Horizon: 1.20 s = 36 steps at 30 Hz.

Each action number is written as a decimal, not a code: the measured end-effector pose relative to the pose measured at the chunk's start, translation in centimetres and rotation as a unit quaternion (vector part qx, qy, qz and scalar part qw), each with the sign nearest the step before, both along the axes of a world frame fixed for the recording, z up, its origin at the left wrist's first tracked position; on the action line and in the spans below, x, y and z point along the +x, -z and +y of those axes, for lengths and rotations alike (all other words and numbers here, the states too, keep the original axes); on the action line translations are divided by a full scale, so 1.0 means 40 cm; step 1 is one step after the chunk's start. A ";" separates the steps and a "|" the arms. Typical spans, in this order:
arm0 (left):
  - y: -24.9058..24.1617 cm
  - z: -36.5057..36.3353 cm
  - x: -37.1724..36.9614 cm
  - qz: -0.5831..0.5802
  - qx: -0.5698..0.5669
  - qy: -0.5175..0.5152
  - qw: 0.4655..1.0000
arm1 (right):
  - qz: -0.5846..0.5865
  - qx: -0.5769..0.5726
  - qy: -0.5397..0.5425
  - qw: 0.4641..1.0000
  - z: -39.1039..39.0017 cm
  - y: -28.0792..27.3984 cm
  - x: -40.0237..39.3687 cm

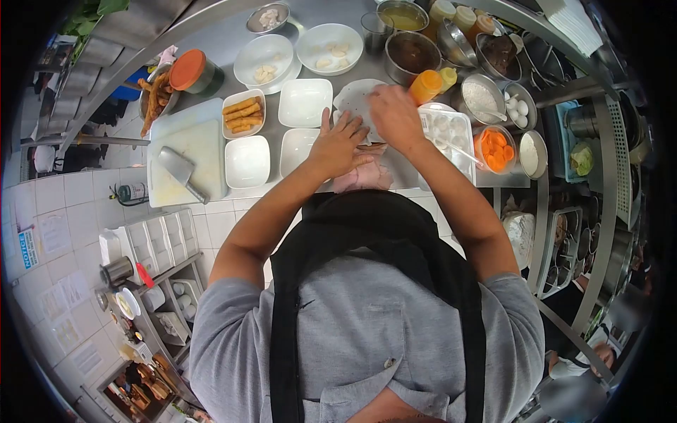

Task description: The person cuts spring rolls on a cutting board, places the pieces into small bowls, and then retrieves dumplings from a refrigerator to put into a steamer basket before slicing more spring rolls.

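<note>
A pale, speckled, roundish sheet or plate lies at the middle of the steel desk, beyond a crumpled pink sheet at the near edge. The left hand is palm down, fingers spread wide, beside a square white bowl. The right hand, blurred, is over the pale piece's right side; whether it grips anything cannot be told.

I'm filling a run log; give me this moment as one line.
right hand: blurred, over wavy-edged white plate; left hand: spread at its edge; tool: cleaver on cutting board
</note>
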State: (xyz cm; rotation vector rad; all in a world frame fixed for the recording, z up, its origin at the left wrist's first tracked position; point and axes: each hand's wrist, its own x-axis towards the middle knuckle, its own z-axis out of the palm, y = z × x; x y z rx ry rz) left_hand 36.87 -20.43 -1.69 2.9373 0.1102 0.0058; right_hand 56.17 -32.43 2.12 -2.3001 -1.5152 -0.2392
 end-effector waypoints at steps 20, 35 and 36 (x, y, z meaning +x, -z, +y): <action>-0.046 0.058 0.009 -0.010 0.016 0.106 0.994 | 0.112 -0.240 -0.195 0.944 0.050 -0.008 0.034; -0.054 -0.236 0.467 -0.179 -0.160 0.204 0.949 | 0.079 -0.090 0.215 0.969 -0.527 0.022 0.125; -0.043 -0.249 0.487 -0.145 -0.107 0.198 0.963 | 0.072 -0.065 0.200 0.975 -0.531 0.021 0.128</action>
